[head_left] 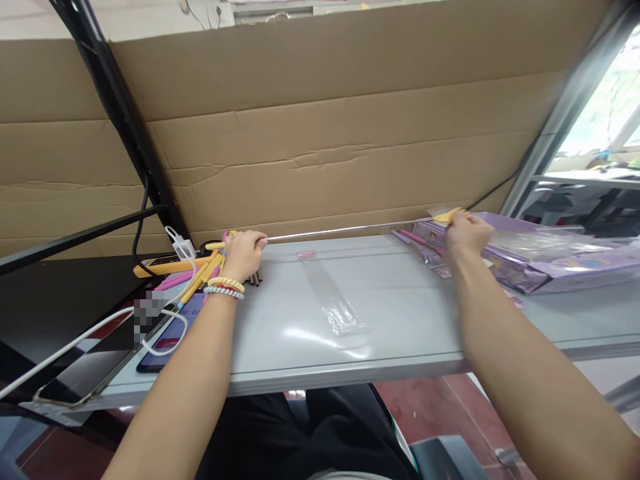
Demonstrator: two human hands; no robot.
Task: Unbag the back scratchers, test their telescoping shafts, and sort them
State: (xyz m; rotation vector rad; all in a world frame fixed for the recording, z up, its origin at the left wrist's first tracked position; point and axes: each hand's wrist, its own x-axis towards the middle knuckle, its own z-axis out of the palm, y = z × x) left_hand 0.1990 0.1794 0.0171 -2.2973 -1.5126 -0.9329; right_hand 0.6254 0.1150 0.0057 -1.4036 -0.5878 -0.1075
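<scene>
Yellow piece (447, 215) sits pinched in my right hand (466, 233), far right above the purple boxes (520, 267). My left hand (243, 253) curls shut on the pen pile (200, 277), far left. I'd keep that pinch firm and lift clear.

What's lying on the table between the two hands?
The head view shows a clear plastic sleeve lying flat on the grey table, between the left hand by the yellow pens and the right hand pinching a yellow piece.

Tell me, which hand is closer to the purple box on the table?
Right. The right hand is at the left end of the purple box, pinching a yellow piece. The left hand is across the table, on a heap of yellow and pink pens.
</scene>
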